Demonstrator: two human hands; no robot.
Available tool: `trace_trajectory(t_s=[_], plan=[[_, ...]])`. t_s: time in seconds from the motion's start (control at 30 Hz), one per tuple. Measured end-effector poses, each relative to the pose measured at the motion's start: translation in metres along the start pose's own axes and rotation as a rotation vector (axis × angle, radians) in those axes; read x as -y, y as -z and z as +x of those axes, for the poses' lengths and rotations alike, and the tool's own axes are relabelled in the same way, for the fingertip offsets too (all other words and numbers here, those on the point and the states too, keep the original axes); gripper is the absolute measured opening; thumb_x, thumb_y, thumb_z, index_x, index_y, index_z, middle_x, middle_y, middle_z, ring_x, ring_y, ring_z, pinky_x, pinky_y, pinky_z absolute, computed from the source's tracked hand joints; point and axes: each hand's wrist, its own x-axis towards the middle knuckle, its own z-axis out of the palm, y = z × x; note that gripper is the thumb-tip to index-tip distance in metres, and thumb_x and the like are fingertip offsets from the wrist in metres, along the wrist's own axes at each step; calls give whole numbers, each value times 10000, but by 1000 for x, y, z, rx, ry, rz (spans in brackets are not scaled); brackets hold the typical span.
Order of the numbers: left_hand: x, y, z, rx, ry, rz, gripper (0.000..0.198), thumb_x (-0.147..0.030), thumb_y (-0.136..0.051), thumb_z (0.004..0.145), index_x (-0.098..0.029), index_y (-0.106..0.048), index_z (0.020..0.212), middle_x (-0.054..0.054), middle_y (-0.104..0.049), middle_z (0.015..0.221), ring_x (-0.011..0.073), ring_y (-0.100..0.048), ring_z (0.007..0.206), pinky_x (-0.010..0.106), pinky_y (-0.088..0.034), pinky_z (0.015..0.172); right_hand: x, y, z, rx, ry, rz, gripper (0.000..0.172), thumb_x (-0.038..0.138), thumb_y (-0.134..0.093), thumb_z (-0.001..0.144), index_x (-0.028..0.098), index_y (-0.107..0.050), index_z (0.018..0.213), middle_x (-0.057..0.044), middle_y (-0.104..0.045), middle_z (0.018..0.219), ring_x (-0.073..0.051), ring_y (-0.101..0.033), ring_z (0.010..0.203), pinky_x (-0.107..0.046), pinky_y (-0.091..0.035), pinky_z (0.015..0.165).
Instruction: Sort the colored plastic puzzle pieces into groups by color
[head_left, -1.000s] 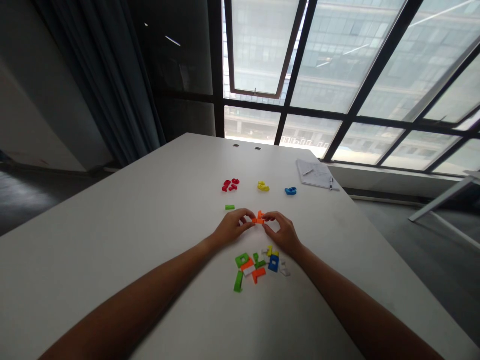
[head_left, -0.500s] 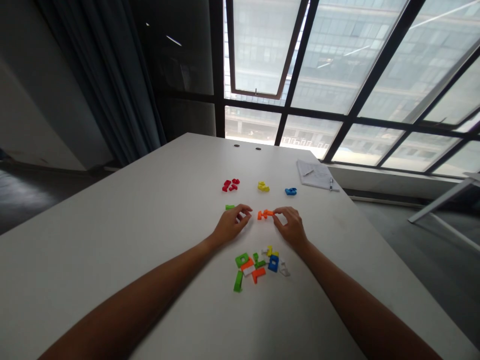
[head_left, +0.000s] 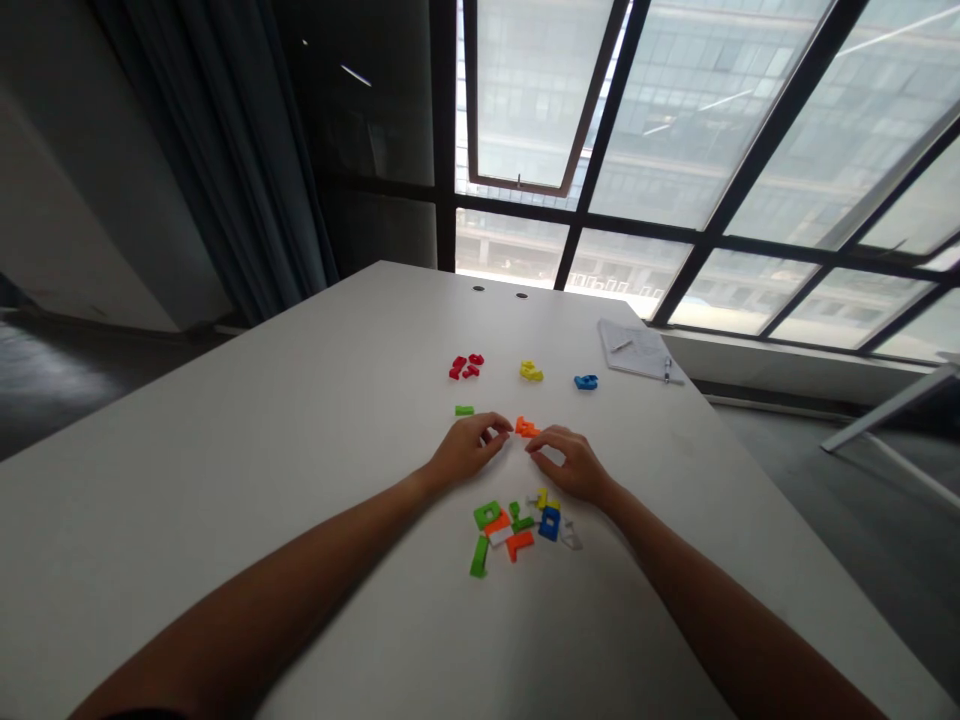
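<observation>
An orange interlocking plastic piece (head_left: 527, 428) lies on the white table (head_left: 300, 450) between my hands. My left hand (head_left: 469, 450) rests just left of it, with loosely curled fingertips almost at its left end. My right hand (head_left: 570, 465) sits just below and to the right of it, fingers curved and holding nothing. Nearer me, below the hands, lies a heap of green, orange, white, blue and yellow plastic pieces (head_left: 517, 530). A small green piece (head_left: 464, 410) lies beyond my left hand.
Farther up the table lie red pieces (head_left: 465, 366), yellow pieces (head_left: 531, 371) and blue pieces (head_left: 586, 381). A notepad (head_left: 637, 352) with a pen (head_left: 666, 370) lies near the far right edge. Large windows (head_left: 630, 250) stand behind the table.
My right hand has let go of the orange piece and drawn back down and left of it. My left hand has moved right, closer to the piece.
</observation>
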Motion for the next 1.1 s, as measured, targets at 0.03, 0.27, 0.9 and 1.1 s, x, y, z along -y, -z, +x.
trace_trajectory(t_s=[0.03,0.27,0.9,1.1], plan=[[-1,1,0,9,-1,-4,175,-297,-596,948,-206,-711,1044,20,-743,959,126,-650,720,240,-515,659,8,1,1,84,10,55,103,207,-610,937,217,-712,949,-45,-727,934,-213,-668,882,-359,-505,872],[-5,3,0,58,0,5,188,-282,-592,942,-190,-731,1028,35,-736,921,132,-644,721,247,-529,681,46,8,8,594,28,113,286,307,-804,834,223,-730,1097,-48,-695,1060,-222,-643,980,-334,-496,919],[-3,1,-1,89,-5,6,210,-288,-590,940,-203,-721,1080,30,-737,936,138,-656,739,252,-532,693,46,-3,6,607,42,-9,185,254,-783,876,237,-754,1058,-26,-717,997,-194,-669,880,-281,-517,810],[-5,2,0,54,21,-15,241,-268,-569,934,-198,-686,1133,41,-737,1004,146,-656,760,262,-531,674,15,7,3,214,-5,31,117,273,-713,922,206,-713,1017,-33,-704,924,-177,-657,802,-294,-537,785]])
